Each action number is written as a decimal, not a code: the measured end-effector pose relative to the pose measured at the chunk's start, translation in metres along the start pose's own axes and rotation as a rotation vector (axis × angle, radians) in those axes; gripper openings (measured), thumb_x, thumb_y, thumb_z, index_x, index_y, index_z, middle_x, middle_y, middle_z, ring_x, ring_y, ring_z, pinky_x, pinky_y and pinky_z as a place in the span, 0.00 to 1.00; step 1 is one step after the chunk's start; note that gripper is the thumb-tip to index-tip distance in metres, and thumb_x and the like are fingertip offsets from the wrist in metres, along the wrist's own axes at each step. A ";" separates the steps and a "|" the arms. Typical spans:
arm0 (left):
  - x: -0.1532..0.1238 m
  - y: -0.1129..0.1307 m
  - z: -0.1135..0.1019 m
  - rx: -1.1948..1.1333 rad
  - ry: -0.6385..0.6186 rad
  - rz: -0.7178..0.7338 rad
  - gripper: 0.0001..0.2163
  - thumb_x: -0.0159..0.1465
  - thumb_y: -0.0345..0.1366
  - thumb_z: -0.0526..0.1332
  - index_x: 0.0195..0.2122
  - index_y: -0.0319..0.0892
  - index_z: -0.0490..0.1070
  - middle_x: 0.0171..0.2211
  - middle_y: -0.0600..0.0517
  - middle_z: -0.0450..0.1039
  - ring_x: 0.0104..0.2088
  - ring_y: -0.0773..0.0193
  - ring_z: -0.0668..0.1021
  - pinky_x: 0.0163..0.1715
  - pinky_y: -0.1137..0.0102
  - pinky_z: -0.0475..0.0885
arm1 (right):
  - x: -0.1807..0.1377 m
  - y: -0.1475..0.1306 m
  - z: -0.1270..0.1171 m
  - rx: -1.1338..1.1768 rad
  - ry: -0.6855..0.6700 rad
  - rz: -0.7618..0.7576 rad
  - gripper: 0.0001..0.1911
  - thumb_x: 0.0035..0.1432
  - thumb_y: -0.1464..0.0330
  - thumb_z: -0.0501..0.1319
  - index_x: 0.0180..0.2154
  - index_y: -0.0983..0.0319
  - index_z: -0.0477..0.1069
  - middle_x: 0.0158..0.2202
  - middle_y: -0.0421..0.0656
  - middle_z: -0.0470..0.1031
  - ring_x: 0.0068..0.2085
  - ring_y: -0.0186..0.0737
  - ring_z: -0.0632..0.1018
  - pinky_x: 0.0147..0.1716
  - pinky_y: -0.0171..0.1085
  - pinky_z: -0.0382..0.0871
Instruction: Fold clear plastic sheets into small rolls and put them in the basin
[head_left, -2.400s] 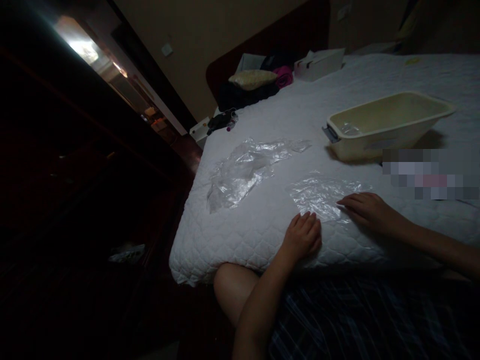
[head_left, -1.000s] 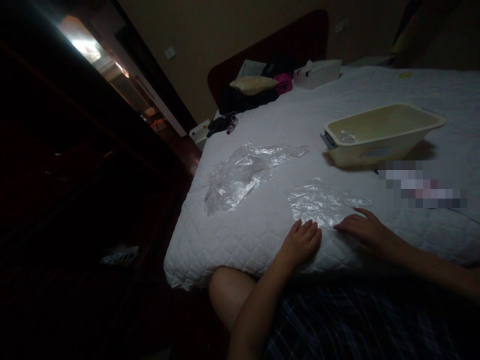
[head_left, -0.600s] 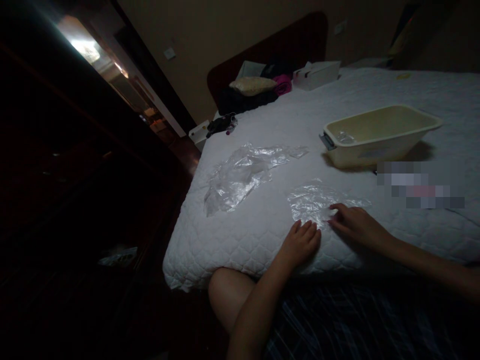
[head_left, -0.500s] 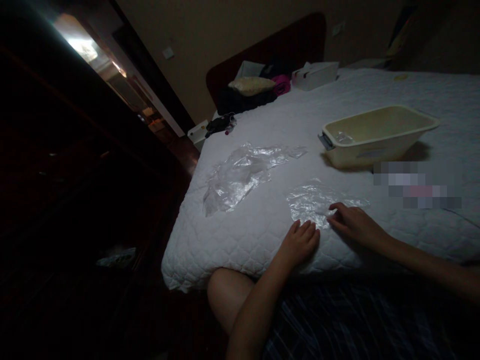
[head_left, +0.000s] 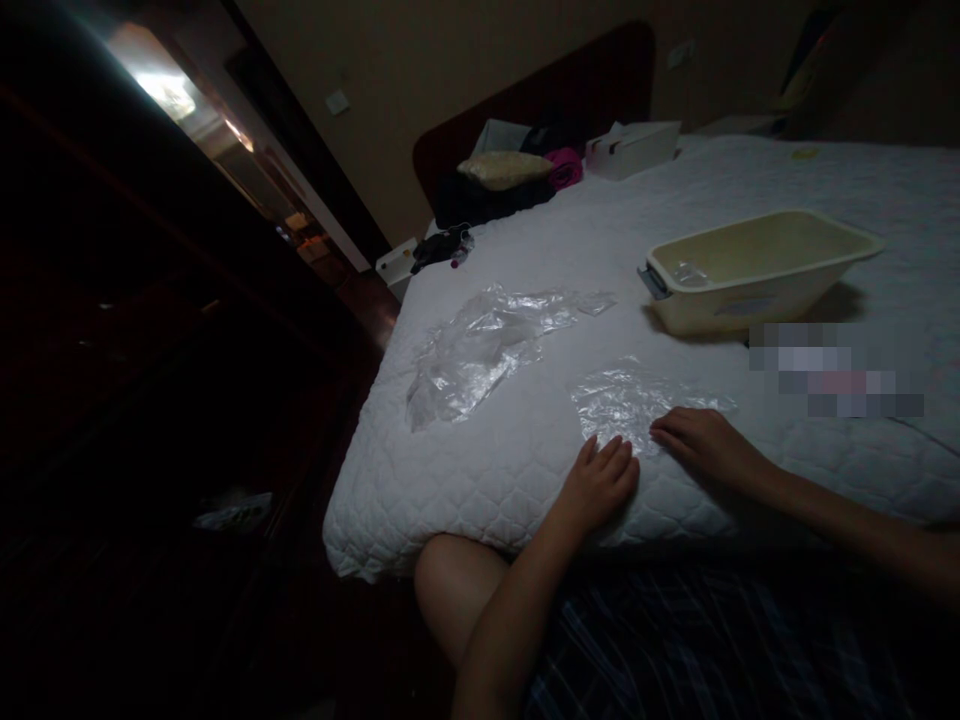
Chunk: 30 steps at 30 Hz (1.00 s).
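A clear plastic bag [head_left: 611,395] lies spread and wrinkled near the edge of the white quilted bed. My left hand [head_left: 602,482] rests flat at its near edge, fingers stretched out and a little apart. At the bag's right side my right hand [head_left: 701,440] is closed, thumb and fingertips pinched together on the plastic. Further left lies a larger, crumpled sheet of clear plastic [head_left: 480,345], touched by neither hand. Beyond my right hand stands a cream plastic bin [head_left: 739,305] with a grey latch and a small clear scrap inside.
The quilted bed [head_left: 465,490] drops off at its left and near edges. A pixelated patch hides something right of my right hand. At the headboard [head_left: 600,70] are a beige pillow [head_left: 502,171], a pink roll [head_left: 564,168] and a white box [head_left: 634,150]. My knee touches the near edge.
The thumb and fingers of my right hand have closed together from a more open pose, and the hand has shifted slightly left. My left hand stays almost in place.
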<state>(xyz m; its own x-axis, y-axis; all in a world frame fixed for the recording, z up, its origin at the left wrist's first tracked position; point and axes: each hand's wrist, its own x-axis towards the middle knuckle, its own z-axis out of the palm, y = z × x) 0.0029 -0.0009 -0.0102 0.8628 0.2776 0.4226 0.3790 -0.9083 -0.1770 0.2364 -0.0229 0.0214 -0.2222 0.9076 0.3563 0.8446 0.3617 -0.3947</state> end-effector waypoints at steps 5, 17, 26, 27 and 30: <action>-0.001 0.003 -0.001 0.044 0.052 -0.033 0.13 0.67 0.33 0.52 0.50 0.43 0.70 0.49 0.46 0.74 0.51 0.57 0.75 0.57 0.56 0.67 | -0.004 0.008 -0.008 0.013 0.050 -0.012 0.14 0.64 0.62 0.52 0.40 0.60 0.74 0.38 0.48 0.78 0.39 0.46 0.78 0.40 0.46 0.70; 0.001 0.002 -0.004 0.104 0.150 -0.221 0.08 0.63 0.38 0.57 0.35 0.39 0.72 0.37 0.46 0.75 0.45 0.56 0.76 0.56 0.55 0.64 | -0.032 0.033 -0.029 0.033 0.043 -0.050 0.12 0.63 0.67 0.53 0.40 0.59 0.74 0.37 0.48 0.78 0.38 0.46 0.79 0.38 0.45 0.73; -0.001 -0.009 -0.002 0.143 0.234 -0.322 0.05 0.62 0.30 0.57 0.37 0.39 0.71 0.43 0.44 0.77 0.50 0.55 0.76 0.56 0.50 0.67 | -0.047 0.023 -0.007 -0.029 0.026 -0.204 0.12 0.63 0.69 0.53 0.42 0.58 0.75 0.41 0.47 0.78 0.41 0.45 0.78 0.40 0.46 0.72; -0.001 -0.007 -0.001 0.151 0.231 -0.277 0.06 0.63 0.30 0.56 0.40 0.39 0.71 0.45 0.43 0.76 0.51 0.55 0.76 0.55 0.52 0.68 | -0.046 0.022 -0.006 -0.050 0.041 -0.210 0.13 0.63 0.69 0.53 0.43 0.58 0.75 0.42 0.47 0.78 0.41 0.45 0.78 0.40 0.46 0.72; 0.003 0.003 -0.001 0.134 0.127 -0.095 0.12 0.66 0.30 0.52 0.48 0.37 0.70 0.51 0.42 0.74 0.54 0.55 0.74 0.53 0.57 0.71 | -0.043 0.021 -0.005 -0.080 0.068 -0.220 0.13 0.63 0.68 0.53 0.45 0.57 0.74 0.45 0.48 0.78 0.45 0.47 0.77 0.42 0.48 0.71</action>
<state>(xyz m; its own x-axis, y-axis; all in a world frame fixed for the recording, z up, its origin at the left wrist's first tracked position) 0.0063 -0.0030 -0.0090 0.7754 0.3106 0.5498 0.5047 -0.8281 -0.2440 0.2660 -0.0555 0.0016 -0.3741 0.7912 0.4839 0.8159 0.5288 -0.2339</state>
